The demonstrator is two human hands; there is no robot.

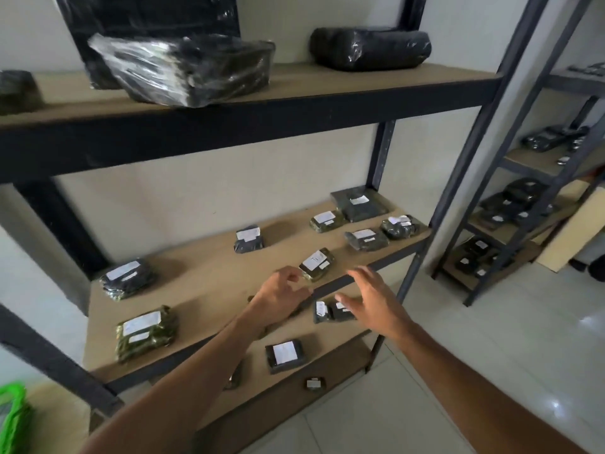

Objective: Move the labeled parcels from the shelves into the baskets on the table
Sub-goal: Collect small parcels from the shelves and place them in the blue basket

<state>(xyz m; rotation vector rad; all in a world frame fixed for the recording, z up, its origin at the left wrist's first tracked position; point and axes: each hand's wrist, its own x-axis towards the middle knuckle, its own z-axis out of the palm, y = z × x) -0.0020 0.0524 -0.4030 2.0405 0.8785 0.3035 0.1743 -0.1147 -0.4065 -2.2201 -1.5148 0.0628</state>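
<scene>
Several small dark parcels with white labels lie on the middle shelf (209, 290) of a dark metal rack. One labeled parcel (317, 263) sits near the shelf's front edge. My left hand (281, 296) hovers just left of it, fingertips close to its corner, fingers apart and holding nothing. My right hand (370, 298) is spread open in front of the shelf edge, to the right of that parcel, also holding nothing. More labeled parcels (285, 354) lie on the lower shelf beneath my arms. A corner of a green basket (13, 417) shows at the bottom left.
Large black wrapped bundles (183, 70) sit on the top shelf. A second rack (523, 224) with more parcels stands at the right against the wall. Pale tiled floor (491, 355) spreads to the right of the rack.
</scene>
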